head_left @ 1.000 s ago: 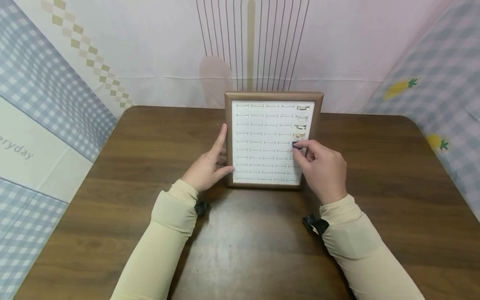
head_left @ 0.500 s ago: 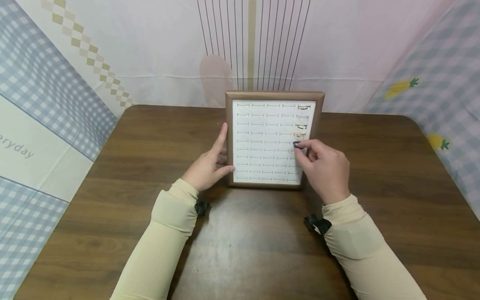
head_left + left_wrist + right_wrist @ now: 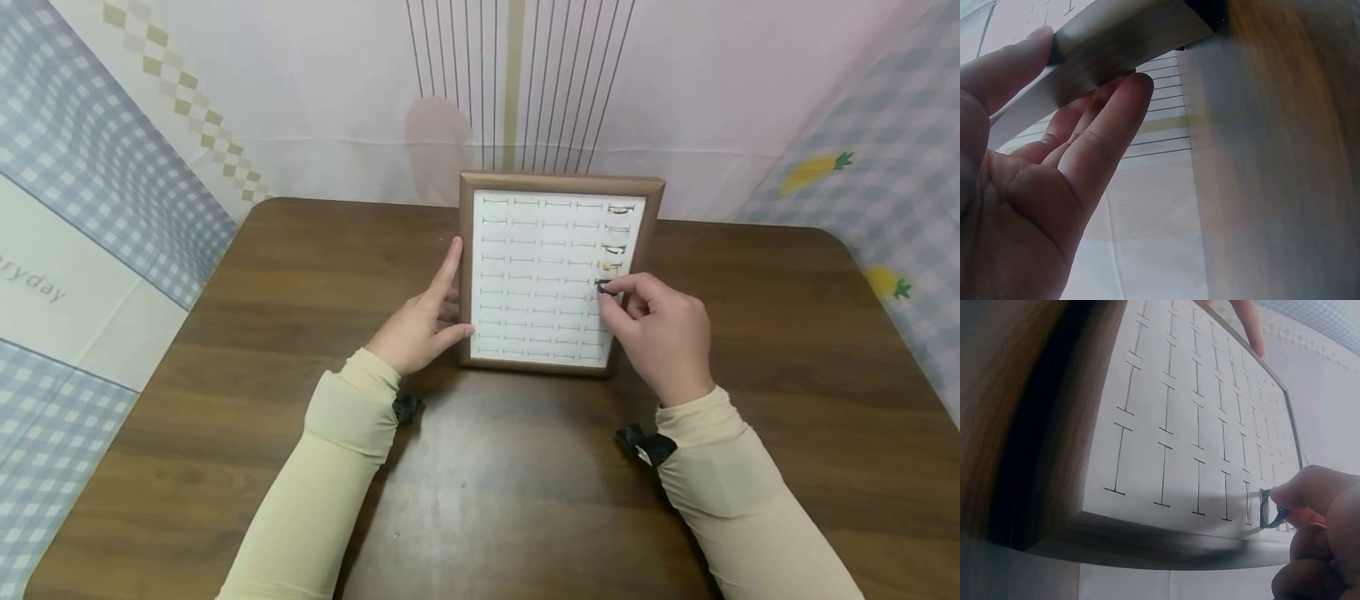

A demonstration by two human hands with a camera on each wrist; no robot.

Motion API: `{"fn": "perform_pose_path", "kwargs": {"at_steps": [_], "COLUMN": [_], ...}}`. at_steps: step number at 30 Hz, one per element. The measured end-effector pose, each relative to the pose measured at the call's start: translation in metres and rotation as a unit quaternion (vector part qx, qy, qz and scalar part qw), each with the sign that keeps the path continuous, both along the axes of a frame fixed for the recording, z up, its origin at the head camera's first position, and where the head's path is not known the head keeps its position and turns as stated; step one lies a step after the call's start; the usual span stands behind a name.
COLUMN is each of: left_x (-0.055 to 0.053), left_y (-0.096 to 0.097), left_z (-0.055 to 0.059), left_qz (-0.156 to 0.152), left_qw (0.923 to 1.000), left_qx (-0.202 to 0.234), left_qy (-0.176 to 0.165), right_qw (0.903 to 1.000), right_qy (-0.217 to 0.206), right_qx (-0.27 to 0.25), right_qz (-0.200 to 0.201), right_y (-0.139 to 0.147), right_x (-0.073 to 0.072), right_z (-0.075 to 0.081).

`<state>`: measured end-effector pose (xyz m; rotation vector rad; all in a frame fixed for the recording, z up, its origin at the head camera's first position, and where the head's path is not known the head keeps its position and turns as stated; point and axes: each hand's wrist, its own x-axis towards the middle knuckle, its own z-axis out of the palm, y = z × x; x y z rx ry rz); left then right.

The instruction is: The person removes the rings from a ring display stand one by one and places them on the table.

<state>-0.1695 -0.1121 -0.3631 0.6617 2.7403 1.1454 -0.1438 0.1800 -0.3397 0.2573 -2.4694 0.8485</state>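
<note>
Barely shifted against framed board since last frame: pinching dark ring in right hand at board's right column, gripping board's left edge in left hand, risking a drop through slipped pinch.

The wood-grain table has rounded far corners. Behind it hangs a white cloth bearing a vertical olive stripe. Blue-and-white checked fabric borders the left; yellow fruit motifs mark the right.

The frame is showing smooth wood grain, its panel looking matt — the wood-grained tabletop is gleaming — the cloth backdrop is showing creases.
</note>
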Motion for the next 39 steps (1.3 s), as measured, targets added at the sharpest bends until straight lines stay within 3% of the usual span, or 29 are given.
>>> {"fn": "perform_pose_path", "kwargs": {"at_steps": [7, 15, 22, 29, 39], "left_x": [-0.001, 0.001, 0.001, 0.001, 0.001], "left_y": [0.002, 0.001, 0.001, 0.003, 0.001], "left_z": [0.004, 0.003, 0.004, 0.006, 0.004], "left_qz": [-0.002, 0.005, 0.002, -0.001, 0.002], "left_qw": [1.0000, 0.9999, 1.0000, 1.0000, 1.0000], "left_qx": [-0.004, -0.004, -0.005, -0.007, -0.006], "left_qy": [0.000, -0.009, 0.000, -0.002, -0.002], "right_qw": [0.9974, 0.9934, 0.9918, 0.9885, 0.9817], "right_qy": [-0.026, -0.062, -0.091, -0.118, -0.133], "right_qx": [-0.065, -0.091, -0.079, -0.036, -0.058], "right_qz": [0.017, 0.032, 0.040, 0.088, 0.123], "right_y": [0.005, 0.010, 0.015, 0.030, 0.035], "right_x": [-0.002, -0.004, -0.005, -0.007, -0.011], "right_z": [0.002, 0.003, 0.005, 0.004, 0.002]}}
